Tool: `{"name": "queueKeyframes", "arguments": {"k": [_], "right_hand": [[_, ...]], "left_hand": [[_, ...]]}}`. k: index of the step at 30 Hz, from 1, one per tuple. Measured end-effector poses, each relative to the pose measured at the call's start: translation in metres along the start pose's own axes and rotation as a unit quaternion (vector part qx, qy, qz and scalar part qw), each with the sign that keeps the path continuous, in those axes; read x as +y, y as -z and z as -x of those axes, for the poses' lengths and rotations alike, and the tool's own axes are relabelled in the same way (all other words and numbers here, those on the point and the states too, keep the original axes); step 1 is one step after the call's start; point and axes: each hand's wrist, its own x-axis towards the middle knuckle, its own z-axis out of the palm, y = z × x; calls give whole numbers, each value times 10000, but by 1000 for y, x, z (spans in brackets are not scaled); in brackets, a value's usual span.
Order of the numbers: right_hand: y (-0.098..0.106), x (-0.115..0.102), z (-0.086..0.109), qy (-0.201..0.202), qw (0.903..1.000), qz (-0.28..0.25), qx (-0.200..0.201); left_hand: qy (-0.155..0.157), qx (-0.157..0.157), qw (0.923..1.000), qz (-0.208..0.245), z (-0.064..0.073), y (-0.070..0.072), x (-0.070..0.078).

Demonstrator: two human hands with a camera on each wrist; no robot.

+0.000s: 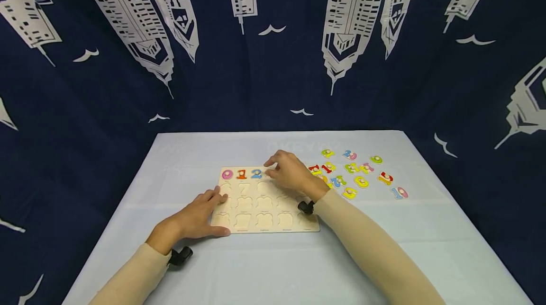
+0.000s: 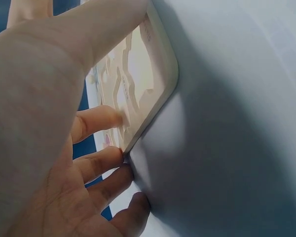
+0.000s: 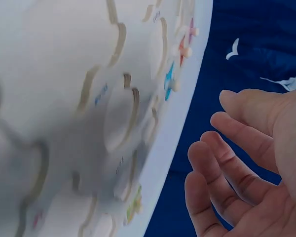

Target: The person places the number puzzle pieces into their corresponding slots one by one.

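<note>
A pale wooden number puzzle board [image 1: 253,208] lies on the table. In its far row sit a pink 0 [image 1: 227,174], a red-orange 1 [image 1: 241,174] and a blue 2 [image 1: 256,173]. My left hand [image 1: 194,216] rests at the board's left side, thumb along the front left corner, fingers touching the left edge [image 2: 96,165]. Over the far row, just right of the 2, hovers my right hand [image 1: 292,172], hiding part of that row. Its fingers are slightly bent and apart, holding nothing [image 3: 237,173]. A yellow-green piece [image 3: 134,206] shows near the board's far edge.
Several coloured number pieces lie scattered right of the board, among them a yellow 0 [image 1: 361,182], a red-and-yellow 15 [image 1: 386,178] and a blue-and-pink 10 [image 1: 399,193]. A white cloth covers the table [image 1: 187,153]. Behind hangs a dark blue curtain [image 1: 256,77].
</note>
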Motion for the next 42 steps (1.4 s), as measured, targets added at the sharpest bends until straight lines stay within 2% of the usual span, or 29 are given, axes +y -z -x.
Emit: {"name": "queueKeyframes", "arguments": {"k": [8,20,31,37,42], "right_hand": [[27,14,29,271,9991,251,216],[58,55,90,68,9992,210,347],[77,84,145,-150,9992,342,152],[80,96,171,12,9996,183,-218],[82,102,185,169,9986,54,-501]], "left_hand": [[27,-9,10000,-41,-1,-1,0],[-46,45,10000,29,1,-3,-2],[-116,59,9999,-21,0,-1,-2],[-89,14,10000,10,0,-1,-2],[-103,12,9999,-4,0,-2,-4]]}}
